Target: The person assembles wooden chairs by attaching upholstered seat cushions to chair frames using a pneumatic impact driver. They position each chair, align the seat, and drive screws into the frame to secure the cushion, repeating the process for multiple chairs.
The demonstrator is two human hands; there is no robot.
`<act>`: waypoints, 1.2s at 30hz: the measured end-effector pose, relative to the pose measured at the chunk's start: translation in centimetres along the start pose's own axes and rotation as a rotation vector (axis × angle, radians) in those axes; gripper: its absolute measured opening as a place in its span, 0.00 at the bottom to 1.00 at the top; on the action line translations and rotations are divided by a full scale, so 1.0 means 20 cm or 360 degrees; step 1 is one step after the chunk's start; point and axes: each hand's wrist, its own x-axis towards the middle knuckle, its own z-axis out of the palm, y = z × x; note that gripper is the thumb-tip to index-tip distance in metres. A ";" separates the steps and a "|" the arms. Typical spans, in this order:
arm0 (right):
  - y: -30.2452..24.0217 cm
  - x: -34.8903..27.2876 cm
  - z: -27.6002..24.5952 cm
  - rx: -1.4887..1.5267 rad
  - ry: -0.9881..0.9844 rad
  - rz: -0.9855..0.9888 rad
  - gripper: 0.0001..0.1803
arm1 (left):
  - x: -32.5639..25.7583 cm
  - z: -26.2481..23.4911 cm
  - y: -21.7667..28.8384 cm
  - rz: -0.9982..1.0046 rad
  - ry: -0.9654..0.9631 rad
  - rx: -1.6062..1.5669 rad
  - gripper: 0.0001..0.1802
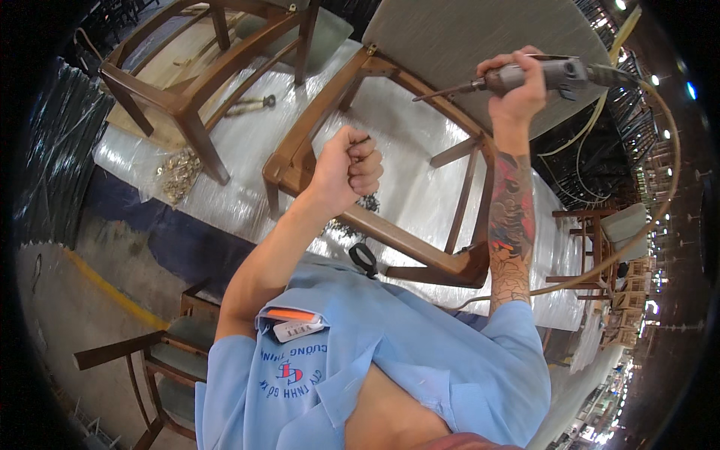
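Note:
My right hand [516, 84] is wrapped around a grey air screwdriver [551, 73], held up at the upper right. Its long bit [442, 93] points left, over the wooden frame of a chair [390, 232]. That chair lies tipped over on the work surface, and its grey padded panel [480, 45] rises behind the tool. Closed into a fist, my left hand [350, 169] is above the chair frame's left part. Whatever the fist may hold is hidden by the fingers.
Plastic sheeting [240, 202] covers the work surface. Another upturned chair [187, 97] stands at the far left, near a bag of small hardware [178, 176] and a hand tool [251, 105]. An air hose [675, 165] loops down the right side. More chairs [172, 352] stand at the lower left.

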 end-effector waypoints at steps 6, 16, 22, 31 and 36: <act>-0.16 -0.17 0.13 0.0182 -0.0279 -0.0019 0.13 | -0.01 0.00 0.01 -0.0056 -0.0177 -0.0160 0.20; -0.17 -0.25 0.14 0.0363 -0.0378 0.0098 0.13 | 0.00 0.02 0.02 -0.0075 -0.0159 -0.0161 0.21; -0.16 -0.28 0.18 0.0265 -0.0385 0.0096 0.15 | 0.00 0.01 0.02 -0.0075 -0.0209 -0.0203 0.21; -0.14 -0.26 0.13 0.0263 -0.0365 0.0134 0.15 | -0.01 0.01 0.02 -0.0073 -0.0263 -0.0180 0.21; -0.10 -0.21 0.14 0.0286 -0.0379 0.0005 0.15 | 0.00 0.04 0.03 -0.0105 -0.0055 -0.0220 0.21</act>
